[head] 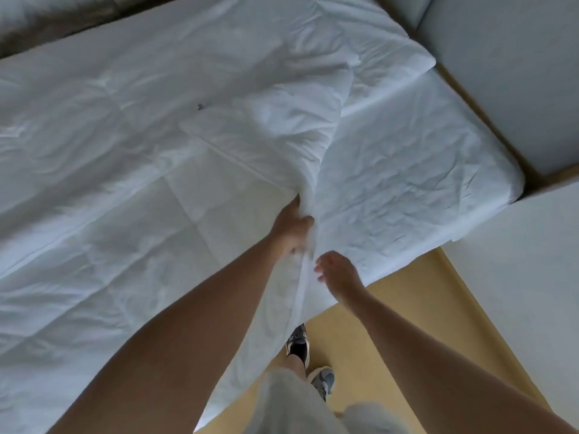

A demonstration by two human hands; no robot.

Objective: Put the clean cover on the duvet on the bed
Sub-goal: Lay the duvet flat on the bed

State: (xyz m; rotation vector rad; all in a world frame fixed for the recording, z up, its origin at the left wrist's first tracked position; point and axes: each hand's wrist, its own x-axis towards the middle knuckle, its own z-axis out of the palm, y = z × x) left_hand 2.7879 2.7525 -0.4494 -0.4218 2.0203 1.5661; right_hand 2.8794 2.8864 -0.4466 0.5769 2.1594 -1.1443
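The left hand is gripping the edge of the duvet lying across the bed, lifting it, probably to find a corner. The right hand is hovering beside, fingers loosely spread, holding nothing.

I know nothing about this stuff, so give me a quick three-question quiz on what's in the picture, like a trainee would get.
1. True or false: the left hand grips the duvet.
2. The right hand is: A open, B gripping a pillow, C in a pocket.
3. Fill in: the shoes stand on the ___.
Key: 1 true; 2 A; 3 floor.
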